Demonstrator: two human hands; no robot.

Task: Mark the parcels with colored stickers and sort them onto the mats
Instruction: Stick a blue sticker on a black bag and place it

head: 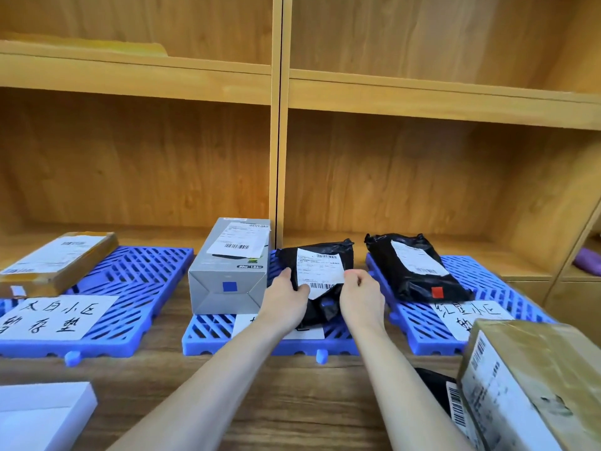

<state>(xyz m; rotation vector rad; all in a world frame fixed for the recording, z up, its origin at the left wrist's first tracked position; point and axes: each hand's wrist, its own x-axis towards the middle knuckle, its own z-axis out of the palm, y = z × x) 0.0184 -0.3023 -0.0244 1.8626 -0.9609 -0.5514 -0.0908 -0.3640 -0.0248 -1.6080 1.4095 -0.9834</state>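
Note:
A black plastic parcel (317, 255) with a white shipping label lies on the middle blue mat (214, 336), beside a grey box (227, 281) that carries a blue sticker. My left hand (286, 297) grips the parcel's left edge, thumb on the label. My right hand (361, 294) holds its right edge with curled fingers. On the right blue mat (419, 330) rests another black parcel (416, 268) with a red sticker. The left blue mat (136, 275) bears a flat brown box (58, 262).
Handwritten paper signs (55, 317) lie on the mats' front parts. A brown taped box (533, 385) stands near right, over a black parcel (435, 388). A white box (39, 415) sits near left. Wooden shelves (422, 102) rise behind the mats.

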